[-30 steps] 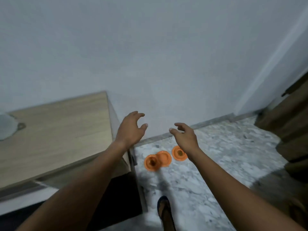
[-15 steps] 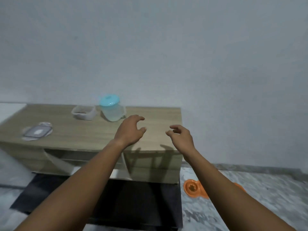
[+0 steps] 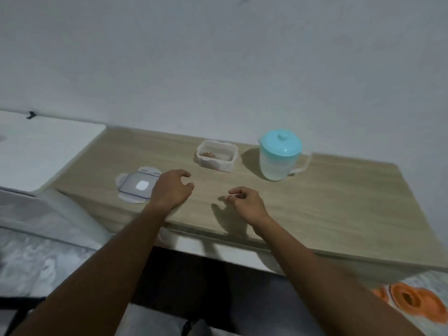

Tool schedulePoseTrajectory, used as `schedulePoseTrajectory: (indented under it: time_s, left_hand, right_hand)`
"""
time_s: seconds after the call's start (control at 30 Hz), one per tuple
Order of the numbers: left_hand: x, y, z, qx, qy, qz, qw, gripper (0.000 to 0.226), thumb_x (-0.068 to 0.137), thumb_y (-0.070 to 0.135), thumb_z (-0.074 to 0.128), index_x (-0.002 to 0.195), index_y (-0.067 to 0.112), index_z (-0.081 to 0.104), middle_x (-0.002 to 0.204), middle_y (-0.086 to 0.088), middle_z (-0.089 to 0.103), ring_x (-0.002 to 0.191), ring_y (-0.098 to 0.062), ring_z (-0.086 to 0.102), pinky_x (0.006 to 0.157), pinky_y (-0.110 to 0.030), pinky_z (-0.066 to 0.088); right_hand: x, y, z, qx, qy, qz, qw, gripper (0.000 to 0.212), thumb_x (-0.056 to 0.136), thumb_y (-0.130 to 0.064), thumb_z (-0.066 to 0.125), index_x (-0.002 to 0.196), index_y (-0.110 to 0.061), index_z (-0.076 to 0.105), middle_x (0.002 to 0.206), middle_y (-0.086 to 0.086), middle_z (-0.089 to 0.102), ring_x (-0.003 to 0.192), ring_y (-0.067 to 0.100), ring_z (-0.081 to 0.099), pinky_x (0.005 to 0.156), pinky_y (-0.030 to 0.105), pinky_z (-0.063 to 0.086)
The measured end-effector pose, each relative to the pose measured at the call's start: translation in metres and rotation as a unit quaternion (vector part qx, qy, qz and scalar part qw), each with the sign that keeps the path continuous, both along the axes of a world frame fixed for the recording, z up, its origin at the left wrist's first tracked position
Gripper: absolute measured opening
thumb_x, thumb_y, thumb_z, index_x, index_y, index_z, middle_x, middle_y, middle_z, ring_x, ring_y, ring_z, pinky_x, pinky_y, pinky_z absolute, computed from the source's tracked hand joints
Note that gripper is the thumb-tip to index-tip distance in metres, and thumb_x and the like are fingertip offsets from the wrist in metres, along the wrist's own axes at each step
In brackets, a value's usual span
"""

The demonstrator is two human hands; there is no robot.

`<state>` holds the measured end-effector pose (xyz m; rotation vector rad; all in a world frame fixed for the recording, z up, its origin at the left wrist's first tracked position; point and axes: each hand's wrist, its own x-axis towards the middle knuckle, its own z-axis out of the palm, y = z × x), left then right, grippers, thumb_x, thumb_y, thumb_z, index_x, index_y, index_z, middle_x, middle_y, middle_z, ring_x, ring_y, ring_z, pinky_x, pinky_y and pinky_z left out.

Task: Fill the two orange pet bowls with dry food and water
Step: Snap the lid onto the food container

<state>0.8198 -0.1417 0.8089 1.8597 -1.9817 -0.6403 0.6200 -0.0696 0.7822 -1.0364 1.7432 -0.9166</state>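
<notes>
On the wooden table (image 3: 327, 204) stands a clear food container (image 3: 216, 155) with brown dry food inside, its lid off. A clear water jug (image 3: 280, 158) with a turquoise lid stands to its right. The container's lid (image 3: 135, 187) lies flat at the left. My left hand (image 3: 171, 189) hovers over the table beside that lid, fingers loosely curled and empty. My right hand (image 3: 246, 202) hovers nearer the table's front edge, also loosely curled and empty. The orange pet bowls (image 3: 412, 300) sit on the floor at the lower right, partly hidden by my right forearm.
A white surface (image 3: 41, 146) adjoins the table on the left. A plain wall rises behind the table. Marbled floor (image 3: 36, 258) shows at the lower left, and a dark space lies under the table.
The view has swung from the floor bowls to the table top. Both hands now hover over the table, closer to the container and jug. The bowls have slid to the lower right corner.
</notes>
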Motion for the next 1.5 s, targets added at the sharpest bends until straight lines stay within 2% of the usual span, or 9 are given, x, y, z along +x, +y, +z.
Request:
schedulePoseTrajectory:
  time_s: [0.13, 0.3, 0.6, 0.8, 0.9, 1.0, 1.27, 1.4, 1.5]
  left_hand:
    - [0.094, -0.068, -0.022, 0.03, 0.037, 0.062, 0.997, 0.049, 0.077, 0.025, 0.068, 0.123, 0.007, 0.066, 0.125, -0.016, 0.065, 0.119, -0.031, 0.059, 0.102, -0.034, 0.042]
    - [0.176, -0.125, -0.057, 0.082, -0.018, 0.136, 0.987, 0.058, 0.083, 0.022, 0.061, 0.14, 0.013, 0.051, 0.144, -0.016, 0.048, 0.131, -0.035, 0.045, 0.111, -0.041, 0.036]
    - [0.217, -0.156, -0.086, 0.097, 0.043, 0.166, 0.98, 0.051, 0.085, 0.01, 0.058, 0.136, 0.006, 0.055, 0.135, -0.017, 0.058, 0.128, -0.033, 0.052, 0.109, -0.033, 0.036]
    - [0.212, -0.171, -0.083, 0.087, 0.166, 0.129, 0.974, 0.026, 0.083, 0.017, 0.07, 0.106, 0.006, 0.076, 0.103, -0.015, 0.075, 0.096, -0.026, 0.07, 0.093, -0.04, 0.054]
    - [0.194, -0.184, -0.068, 0.144, 0.355, 0.107, 0.917, 0.023, 0.08, 0.008, 0.075, 0.101, -0.002, 0.075, 0.077, -0.01, 0.075, 0.074, -0.019, 0.065, 0.085, -0.043, 0.057]
    - [0.157, -0.197, -0.04, 0.165, 0.449, 0.073, 0.875, 0.018, 0.084, 0.005, 0.072, 0.101, -0.001, 0.072, 0.079, -0.009, 0.071, 0.073, -0.017, 0.064, 0.082, -0.034, 0.056]
    - [0.05, -0.214, -0.01, 0.225, 0.544, 0.038, 0.807, 0.011, 0.089, -0.004, 0.063, 0.098, 0.002, 0.067, 0.089, -0.013, 0.07, 0.079, -0.022, 0.071, 0.074, -0.026, 0.061]
    - [0.016, -0.216, -0.017, 0.246, 0.593, 0.113, 0.759, 0.014, 0.085, -0.008, 0.055, 0.085, -0.001, 0.068, 0.08, -0.014, 0.066, 0.076, -0.023, 0.066, 0.085, -0.034, 0.053]
    - [0.002, -0.212, -0.029, 0.188, 0.544, 0.11, 0.811, 0.012, 0.081, 0.002, 0.071, 0.093, -0.001, 0.072, 0.084, -0.013, 0.069, 0.08, -0.022, 0.064, 0.081, -0.032, 0.052]
  right_hand:
    - [0.085, -0.062, -0.026, 0.052, -0.011, 0.013, 0.999, 0.011, 0.081, -0.033, 0.078, 0.087, -0.024, 0.075, 0.095, -0.002, 0.078, 0.093, 0.02, 0.072, 0.086, 0.033, 0.056]
    - [0.158, -0.114, -0.046, 0.093, -0.026, 0.0, 0.995, 0.028, 0.072, -0.039, 0.074, 0.094, -0.022, 0.076, 0.084, 0.001, 0.076, 0.077, 0.023, 0.07, 0.07, 0.035, 0.056]
    - [0.21, -0.159, -0.081, 0.119, 0.018, -0.076, 0.99, 0.031, 0.067, -0.032, 0.075, 0.096, -0.021, 0.075, 0.09, 0.01, 0.077, 0.082, 0.032, 0.075, 0.081, 0.045, 0.063]
    - [0.196, -0.168, -0.062, 0.115, -0.016, -0.116, 0.986, 0.012, 0.079, -0.005, 0.074, 0.089, -0.01, 0.077, 0.077, 0.012, 0.076, 0.067, 0.025, 0.073, 0.075, 0.039, 0.064]
    - [0.163, -0.17, -0.035, 0.068, -0.027, -0.154, 0.985, 0.013, 0.081, 0.003, 0.068, 0.081, -0.006, 0.077, 0.072, 0.013, 0.073, 0.056, 0.02, 0.066, 0.062, 0.033, 0.06]
    - [0.128, -0.172, -0.007, -0.011, -0.051, -0.192, 0.98, 0.018, 0.088, 0.0, 0.07, 0.075, -0.011, 0.076, 0.071, 0.006, 0.072, 0.054, 0.014, 0.066, 0.063, 0.03, 0.059]
    - [0.042, -0.169, 0.013, -0.123, -0.081, -0.318, 0.937, 0.018, 0.093, -0.007, 0.069, 0.108, -0.003, 0.077, 0.075, -0.001, 0.073, 0.064, 0.008, 0.068, 0.083, 0.035, 0.062]
    - [0.023, -0.171, 0.013, -0.113, -0.136, -0.364, 0.915, 0.01, 0.082, -0.009, 0.069, 0.083, -0.007, 0.08, 0.077, 0.008, 0.072, 0.074, 0.017, 0.069, 0.081, 0.036, 0.062]
    - [0.017, -0.176, 0.004, -0.102, -0.114, -0.36, 0.92, 0.008, 0.078, -0.02, 0.078, 0.075, -0.013, 0.078, 0.073, 0.004, 0.072, 0.071, 0.015, 0.068, 0.076, 0.035, 0.062]
